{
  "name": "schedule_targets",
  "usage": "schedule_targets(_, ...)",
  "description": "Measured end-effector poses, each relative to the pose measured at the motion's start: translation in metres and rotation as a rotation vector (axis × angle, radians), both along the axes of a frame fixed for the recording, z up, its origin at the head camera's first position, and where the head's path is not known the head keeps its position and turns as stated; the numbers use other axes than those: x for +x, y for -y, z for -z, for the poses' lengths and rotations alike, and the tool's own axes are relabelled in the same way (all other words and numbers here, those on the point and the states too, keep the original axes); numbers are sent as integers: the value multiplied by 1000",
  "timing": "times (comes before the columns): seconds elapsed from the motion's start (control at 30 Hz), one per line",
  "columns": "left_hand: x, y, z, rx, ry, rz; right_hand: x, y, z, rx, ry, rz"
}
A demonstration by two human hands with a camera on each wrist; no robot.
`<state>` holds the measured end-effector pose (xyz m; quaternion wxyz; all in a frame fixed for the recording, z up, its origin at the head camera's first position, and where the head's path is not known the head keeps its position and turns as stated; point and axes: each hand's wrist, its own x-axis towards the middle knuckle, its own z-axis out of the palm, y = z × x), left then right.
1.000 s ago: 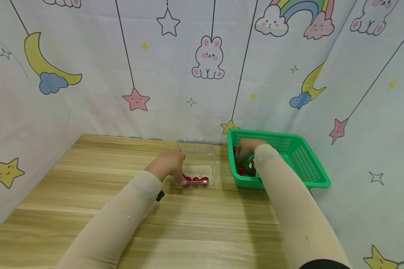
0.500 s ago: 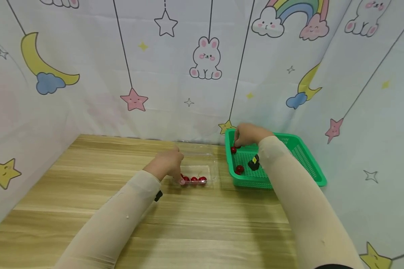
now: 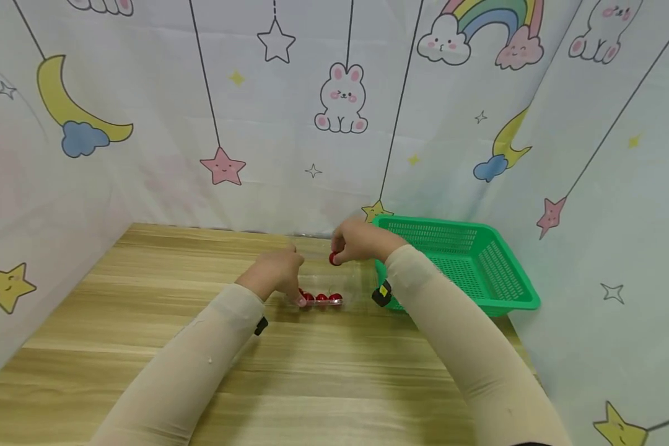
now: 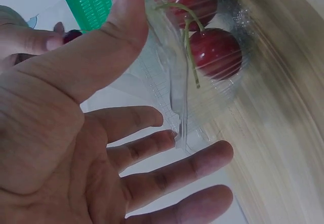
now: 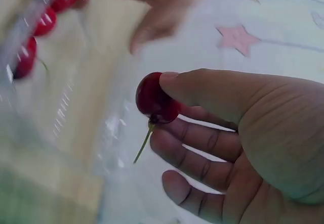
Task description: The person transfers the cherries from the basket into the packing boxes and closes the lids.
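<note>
My right hand (image 3: 361,240) pinches a dark red cherry (image 5: 153,98) between thumb and fingers. The cherry's thin green stem points down in the right wrist view. It hangs above the back part of a clear plastic clamshell box (image 3: 342,284), whose lid lies open towards the wall. Along the box's near side sits a row of several cherries (image 3: 321,298), some with stems. At the box's left edge rests my left hand (image 3: 275,271), thumb by the near wall. Its fingers are spread and fairly straight in the left wrist view, touching the box edge.
A green plastic basket (image 3: 526,292) with slotted walls stands right of the box; my right forearm hides its near left part. The wooden table (image 3: 334,378) ends at a cartoon-printed cloth (image 3: 279,118) at the back and right. A black wrist camera (image 3: 381,293) hangs under my right wrist.
My right hand has come out of the green basket with a cherry and moved left over the clear box. The left hand stays at the box's left edge.
</note>
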<state>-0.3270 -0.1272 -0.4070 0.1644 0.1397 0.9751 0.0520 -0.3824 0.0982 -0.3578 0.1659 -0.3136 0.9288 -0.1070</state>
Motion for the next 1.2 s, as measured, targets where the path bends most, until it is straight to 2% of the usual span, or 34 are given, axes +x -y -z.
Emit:
schedule_targets(0.27, -4, 0, 1, 8, -5, 20, 6, 32, 46, -18, -8, -32)
schedule_targets(0.47, -4, 2, 3, 32, -9, 8, 11, 47, 68, -45, -46, -40)
schedule_targets(0.67, -1, 5, 3, 42, -13, -7, 12, 53, 86, -138, 27, -23)
schedule_targets(0.9, 0, 4, 1, 49, -4, -16, 13, 55, 93, -197, 78, -2)
schedule_targets(1.03, 0, 3, 0, 50, 5, -22, 12, 52, 93, -213, 77, -14)
schedule_targets(1.2, 1, 2, -2, 27, 5, -15, 12, 43, 80, -159, 68, -36)
